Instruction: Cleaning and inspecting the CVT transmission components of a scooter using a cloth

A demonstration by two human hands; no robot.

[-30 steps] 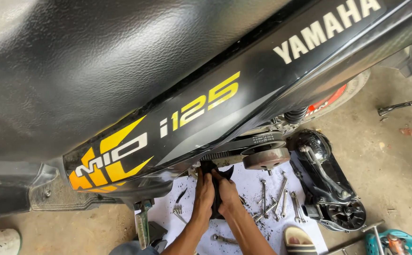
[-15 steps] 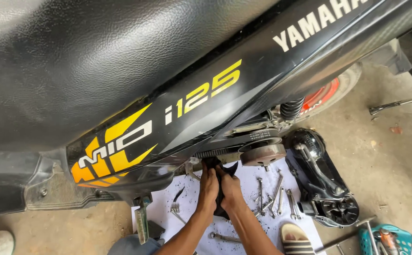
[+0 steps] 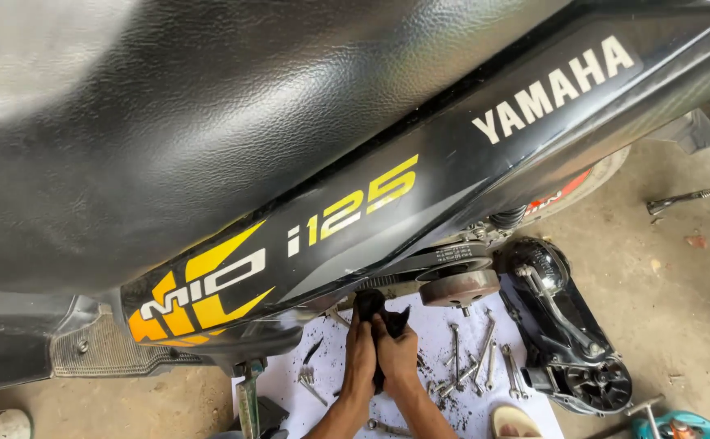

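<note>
With the black transmission cover (image 3: 570,341) already off and lying on the floor to the right of your hands, both your left hand (image 3: 361,358) and right hand (image 3: 398,354) gripped a dark rag (image 3: 369,305) pressed up under the scooter (image 3: 355,162), beside the exposed clutch pulley (image 3: 458,286), bolts (image 3: 473,362) loose on white paper (image 3: 444,325).

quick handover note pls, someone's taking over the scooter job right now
Left hand and right hand: both pressed on a dark rag up under the scooter body, by the belt and pulley.
Engine cover is off, lying on the floor to the right.
Bolts lie loose on the white sheet.
Done: cover and bolts out. Left: cover and bolts not yet refitted.
</note>
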